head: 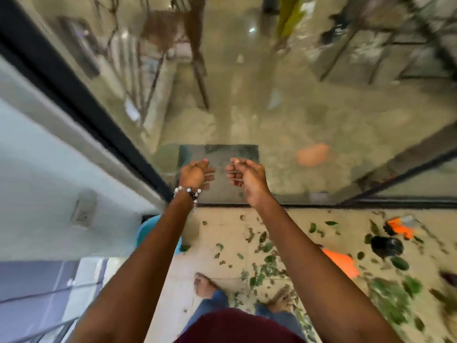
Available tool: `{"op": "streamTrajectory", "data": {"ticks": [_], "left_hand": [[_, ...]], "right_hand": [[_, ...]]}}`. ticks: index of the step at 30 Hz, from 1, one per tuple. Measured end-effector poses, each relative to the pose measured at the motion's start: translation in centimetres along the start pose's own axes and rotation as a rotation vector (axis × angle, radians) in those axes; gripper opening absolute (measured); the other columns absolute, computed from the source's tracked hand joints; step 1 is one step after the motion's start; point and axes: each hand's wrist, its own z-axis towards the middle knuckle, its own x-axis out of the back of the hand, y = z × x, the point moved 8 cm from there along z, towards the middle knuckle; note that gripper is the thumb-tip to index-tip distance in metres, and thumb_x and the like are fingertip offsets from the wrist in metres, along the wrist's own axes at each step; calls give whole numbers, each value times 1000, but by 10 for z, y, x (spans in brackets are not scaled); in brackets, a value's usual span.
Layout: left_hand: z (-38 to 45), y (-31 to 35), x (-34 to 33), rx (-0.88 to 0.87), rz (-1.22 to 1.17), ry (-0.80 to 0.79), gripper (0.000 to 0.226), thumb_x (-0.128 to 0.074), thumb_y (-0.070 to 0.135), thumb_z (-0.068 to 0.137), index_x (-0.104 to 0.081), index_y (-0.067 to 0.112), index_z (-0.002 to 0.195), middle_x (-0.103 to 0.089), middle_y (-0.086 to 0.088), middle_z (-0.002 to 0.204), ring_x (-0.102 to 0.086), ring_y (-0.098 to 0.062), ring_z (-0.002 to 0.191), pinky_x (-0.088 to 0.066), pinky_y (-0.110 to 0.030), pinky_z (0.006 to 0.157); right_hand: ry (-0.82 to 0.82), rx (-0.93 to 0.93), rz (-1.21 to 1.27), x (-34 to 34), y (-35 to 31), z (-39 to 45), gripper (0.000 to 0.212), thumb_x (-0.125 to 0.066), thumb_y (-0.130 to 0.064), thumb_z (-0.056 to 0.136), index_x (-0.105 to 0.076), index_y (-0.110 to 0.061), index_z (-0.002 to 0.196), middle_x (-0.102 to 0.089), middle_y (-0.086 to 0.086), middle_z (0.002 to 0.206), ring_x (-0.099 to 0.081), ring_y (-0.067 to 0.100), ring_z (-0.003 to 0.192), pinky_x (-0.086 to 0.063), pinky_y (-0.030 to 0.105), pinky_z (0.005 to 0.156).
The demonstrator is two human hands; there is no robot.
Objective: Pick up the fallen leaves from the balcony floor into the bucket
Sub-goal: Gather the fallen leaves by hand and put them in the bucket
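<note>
Both arms were stretched straight out in front, over the glass railing (272,120) at the edge of the balcony. The left hand (195,173) had its fingers loosely curled with nothing in them, and a beaded bracelet (188,190) sat right at its wrist. The right hand (243,175) was just beside it, a small gap between the two, fingers also hanging relaxed and curled, holding nothing as far as I could tell. The whole shot was pretty blurry, so fine detail was hard to make out. The leaves (264,246) were all still down on the tiled balcony floor (222,233), well below and behind the hands, mostly on the right hand's side, scattered thick from under the right forearm out toward the far right. A bigger leafy clump (388,298) lay further right. A bit of something light blue (146,231) peeked out under the left forearm, possibly the bucket, but too hidden to say. Some orange bits (341,263) and a black round thing (385,246) sat among the leaves to the right. Two bare feet (202,284) stood on the tiles below the arms.
</note>
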Motion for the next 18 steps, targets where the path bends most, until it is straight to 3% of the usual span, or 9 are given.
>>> {"op": "streamTrajectory", "data": {"ticks": [4,8,12,18], "left_hand": [[-53,20,-146,-67,39,-176,12,-51,26,99,-61,22,93,-70,3,77,-67,-9,55,-47,-25,60],[-120,13,-293,-124,89,-355,15,-52,23,98,-64,20,90,-71,7,63,-67,-11,55,-47,-23,57],[-188,-18,-425,-146,196,-566,12,-54,22,96,-64,18,99,-72,3,73,-67,-17,68,-48,-26,63],[-282,-70,-572,-139,301,-784,13,-52,19,98,-62,16,105,-70,-3,84,-65,-10,56,-48,-21,52]], "right_hand": [[171,164,128,139,-69,-41,14,-51,-9,99,-64,-7,95,-67,-4,59,-57,7,48,-44,20,50],[361,272,203,280,-109,-93,15,-49,-8,99,-63,-9,93,-65,-4,58,-55,5,45,-41,16,45],[554,347,263,407,-121,-151,22,-49,-8,99,-62,-14,84,-64,-5,56,-53,2,43,-39,15,45],[813,391,337,548,-116,-233,14,-50,-9,99,-63,-8,95,-65,0,64,-54,3,44,-39,15,42]]}}
